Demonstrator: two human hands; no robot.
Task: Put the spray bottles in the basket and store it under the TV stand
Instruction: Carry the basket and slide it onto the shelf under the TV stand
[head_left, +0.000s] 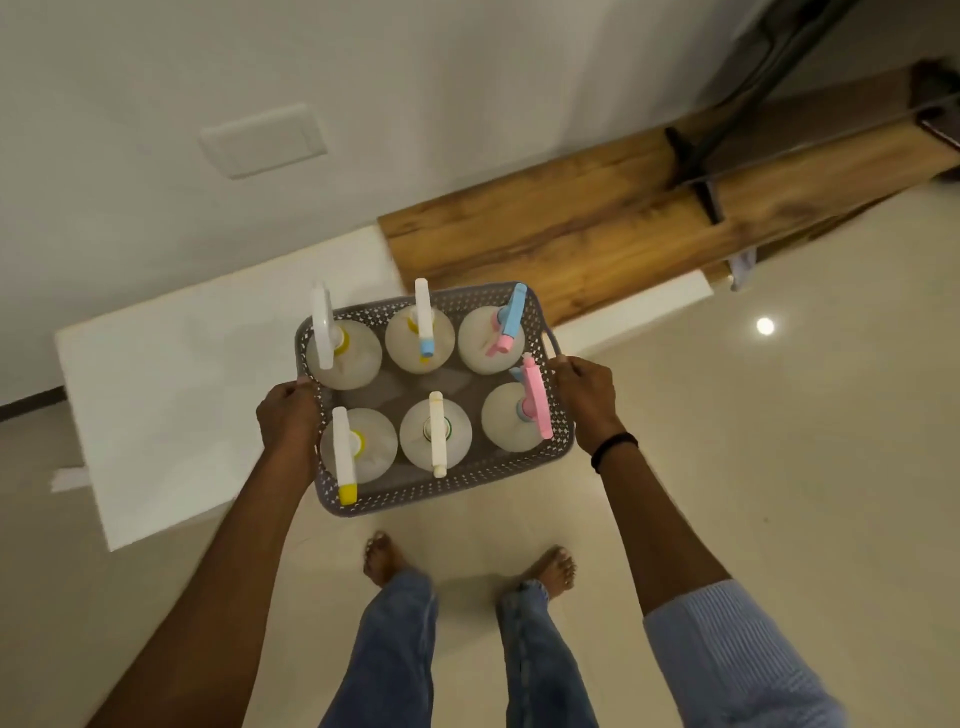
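A grey perforated basket (415, 496) hangs in the air in front of me, above the floor. Several clear spray bottles stand upright in it, in two rows, with white, yellow, blue and pink trigger heads; one is the pink-headed bottle (511, 418). My left hand (288, 421) grips the basket's left rim. My right hand (584, 397) grips the handle on its right side. The wooden TV stand (597, 234) runs along the wall, beyond the basket and to the right.
A low white table (171, 374) stands against the wall, to the left of the basket and partly under it. My bare feet (384, 558) are on the glossy cream floor. Dark metal TV legs (696, 156) rest on the stand.
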